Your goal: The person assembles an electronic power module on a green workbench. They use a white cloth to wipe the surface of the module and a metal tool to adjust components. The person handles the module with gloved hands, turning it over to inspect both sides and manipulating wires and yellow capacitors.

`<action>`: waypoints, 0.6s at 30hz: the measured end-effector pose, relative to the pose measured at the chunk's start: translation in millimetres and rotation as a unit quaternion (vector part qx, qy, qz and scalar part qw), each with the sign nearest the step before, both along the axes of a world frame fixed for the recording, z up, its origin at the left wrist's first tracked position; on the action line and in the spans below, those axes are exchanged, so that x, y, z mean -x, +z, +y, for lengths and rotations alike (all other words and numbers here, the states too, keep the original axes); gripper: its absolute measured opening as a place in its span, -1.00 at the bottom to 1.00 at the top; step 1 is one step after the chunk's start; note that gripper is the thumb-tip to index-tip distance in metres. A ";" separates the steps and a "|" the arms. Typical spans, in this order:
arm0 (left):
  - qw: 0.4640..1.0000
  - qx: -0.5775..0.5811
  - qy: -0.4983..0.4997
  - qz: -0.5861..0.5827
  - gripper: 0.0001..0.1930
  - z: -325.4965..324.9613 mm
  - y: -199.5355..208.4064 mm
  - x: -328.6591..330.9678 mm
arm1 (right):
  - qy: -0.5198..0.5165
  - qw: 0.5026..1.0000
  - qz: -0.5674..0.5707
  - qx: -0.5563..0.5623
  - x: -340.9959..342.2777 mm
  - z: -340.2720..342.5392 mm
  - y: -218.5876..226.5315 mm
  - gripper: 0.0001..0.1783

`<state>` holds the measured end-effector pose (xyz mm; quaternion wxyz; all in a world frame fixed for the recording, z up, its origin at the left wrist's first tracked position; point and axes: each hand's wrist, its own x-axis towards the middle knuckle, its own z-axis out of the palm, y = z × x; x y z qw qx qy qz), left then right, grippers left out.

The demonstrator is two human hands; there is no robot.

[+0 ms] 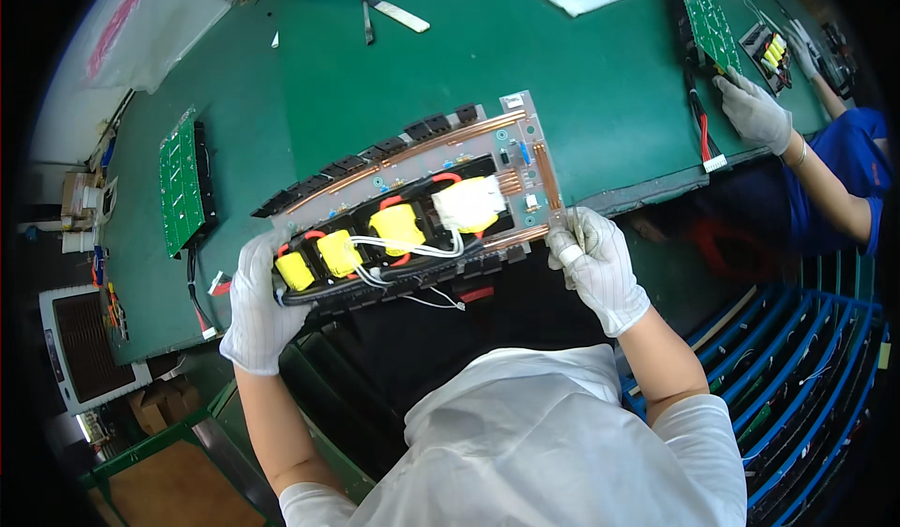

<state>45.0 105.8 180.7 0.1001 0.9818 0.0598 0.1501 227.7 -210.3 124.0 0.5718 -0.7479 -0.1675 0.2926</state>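
From my distance I see the green table [487, 49], and above its near edge the circuit board [319, 199] is held up, slightly tilted. Farther left, a smaller green board [183, 189] stands on the table. The left hand [255, 297] grips the board's left end, its fingers partly hidden. The right hand [600, 269] is pinching at the right near corner; whether it pinches board or thin piece there, I cannot tell. White wires [412, 246] cross the yellow coils [392, 218].

Bright light covered the green table [581, 77]; deep shadow lay below its near edge; the fisheye view bent straight edges toward black corners.
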 end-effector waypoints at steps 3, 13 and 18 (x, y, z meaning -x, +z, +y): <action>1.000 0.004 0.005 -0.006 -0.31 20.5 -8.4 -0.1 | 0.006 0.999 -0.044 -0.010 -0.1 16.5 7.9 -0.84; 0.999 -0.005 0.008 0.031 -0.36 43.2 -5.0 -28.1 | -0.007 0.999 -0.020 0.042 -25.2 39.7 -1.1 -0.80; 1.000 0.011 0.011 0.021 -0.37 50.0 -23.5 -35.5 | 0.004 0.992 0.088 0.085 -34.7 49.3 18.8 -0.69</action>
